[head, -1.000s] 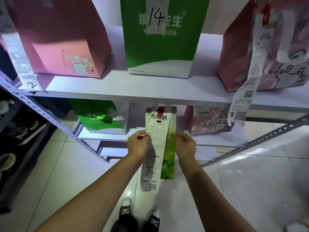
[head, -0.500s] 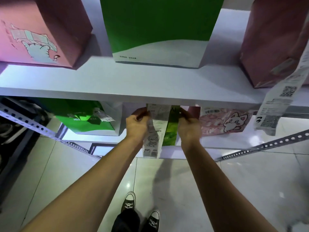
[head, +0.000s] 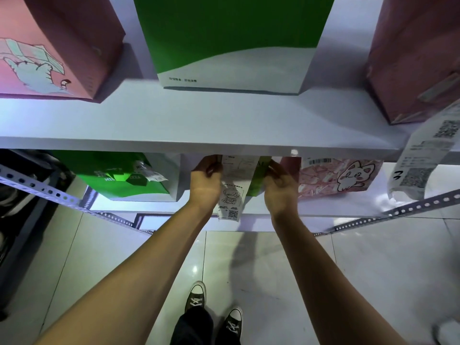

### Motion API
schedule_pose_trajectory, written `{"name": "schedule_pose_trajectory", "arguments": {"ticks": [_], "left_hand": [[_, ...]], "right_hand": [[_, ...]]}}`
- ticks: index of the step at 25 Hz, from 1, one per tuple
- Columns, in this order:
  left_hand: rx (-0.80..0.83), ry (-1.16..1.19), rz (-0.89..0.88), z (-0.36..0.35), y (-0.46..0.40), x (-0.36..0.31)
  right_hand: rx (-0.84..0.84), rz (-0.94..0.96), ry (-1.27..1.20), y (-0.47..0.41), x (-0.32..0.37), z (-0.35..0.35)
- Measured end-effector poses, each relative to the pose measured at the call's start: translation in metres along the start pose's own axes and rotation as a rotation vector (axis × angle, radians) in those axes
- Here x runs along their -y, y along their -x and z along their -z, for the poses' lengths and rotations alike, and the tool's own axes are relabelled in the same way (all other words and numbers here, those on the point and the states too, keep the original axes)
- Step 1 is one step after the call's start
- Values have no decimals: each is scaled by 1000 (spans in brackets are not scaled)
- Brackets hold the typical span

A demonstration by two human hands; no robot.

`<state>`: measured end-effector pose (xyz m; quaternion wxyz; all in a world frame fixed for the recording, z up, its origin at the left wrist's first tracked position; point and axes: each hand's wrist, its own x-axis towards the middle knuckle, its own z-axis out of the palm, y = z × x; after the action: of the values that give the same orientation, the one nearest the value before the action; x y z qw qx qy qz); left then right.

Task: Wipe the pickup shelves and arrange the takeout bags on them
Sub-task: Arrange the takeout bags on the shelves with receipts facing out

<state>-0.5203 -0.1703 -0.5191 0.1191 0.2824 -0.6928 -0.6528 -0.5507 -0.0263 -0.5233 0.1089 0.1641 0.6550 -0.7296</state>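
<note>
A narrow light-green takeout bag (head: 257,180) with a long white receipt (head: 232,192) hanging down its front is held between both hands over the lower shelf (head: 323,207). Its top is hidden behind the edge of the upper shelf (head: 199,125). My left hand (head: 205,181) grips the bag's left side and my right hand (head: 280,186) grips its right side. On the lower shelf a green bag (head: 119,178) stands to the left and a pink cat-print bag (head: 338,176) to the right.
The upper shelf carries a pink bag (head: 57,46), a green-and-white bag (head: 234,43) and a dark pink bag (head: 418,58) with a receipt (head: 423,155) hanging over the shelf edge. Perforated metal rails (head: 44,190) brace the rack. Tiled floor and my shoes (head: 214,312) lie below.
Both hands have carried the light-green bag forward and in under the upper shelf, between the green and the pink bag. The view has tilted downward.
</note>
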Motion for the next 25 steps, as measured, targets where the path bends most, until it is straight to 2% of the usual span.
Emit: {"name": "schedule_pose_trajectory", "arguments": {"ticks": [3, 6, 9, 14, 17, 20, 25], "left_hand": [[20, 30, -22, 1, 8, 0], [34, 27, -20, 4, 14, 1], [18, 29, -6, 10, 19, 1], [53, -18, -10, 17, 39, -12], [70, -65, -58, 21, 56, -21], [101, -124, -74, 25, 79, -39], [178, -61, -118, 29, 113, -94]], "right_hand": [[28, 73, 139, 6, -2, 4], [49, 61, 173, 4, -5, 8], [60, 126, 357, 11, -1, 7], [29, 186, 416, 41, 10, 12], [81, 166, 363, 58, 20, 8], [35, 197, 356, 85, 40, 9], [31, 242, 277, 124, 84, 17]]}}
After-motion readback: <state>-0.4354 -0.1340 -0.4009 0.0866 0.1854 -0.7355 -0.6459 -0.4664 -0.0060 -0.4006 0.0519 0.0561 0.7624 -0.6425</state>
